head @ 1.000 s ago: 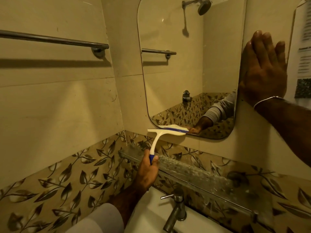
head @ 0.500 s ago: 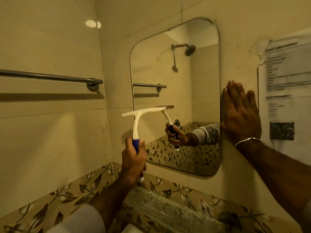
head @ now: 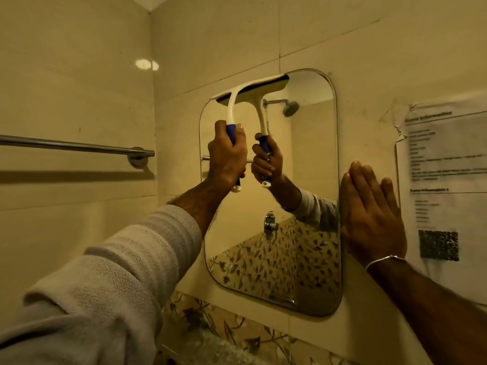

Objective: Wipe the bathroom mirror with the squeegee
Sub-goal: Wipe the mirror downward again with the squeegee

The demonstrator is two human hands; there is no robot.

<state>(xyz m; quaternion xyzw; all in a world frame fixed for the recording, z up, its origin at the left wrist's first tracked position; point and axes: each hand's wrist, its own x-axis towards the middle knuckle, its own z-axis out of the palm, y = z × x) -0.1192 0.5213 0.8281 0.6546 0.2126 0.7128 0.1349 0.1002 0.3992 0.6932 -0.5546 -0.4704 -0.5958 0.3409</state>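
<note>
Since half a second ago the squeegee [head: 250,89] has risen from the lower left part of the bathroom mirror [head: 311,180] to its top edge, and the blade now lies against the glass at the upper left corner of the mirror, slightly tilted, its right end higher. The left hand [head: 228,156] is closed around the blue grip of the handle. The right hand [head: 373,214] lies flat with straight fingers on the wall, touching the right edge of the mirror, and holds nothing.

The step in hand seems to be the start of a downward stroke. To do it well, I think the blade should press evenly along its whole length and go down in one straight pull without lifting, and the next stroke should overlap this one a little. The blade covers only the left part of the mirror, so more passes toward the right hand will probably be needed.

I count one squeegee, one mirror, two hands, one towel bar [head: 76,146] left of the mirror, and one printed notice [head: 448,164] right of it.
</note>
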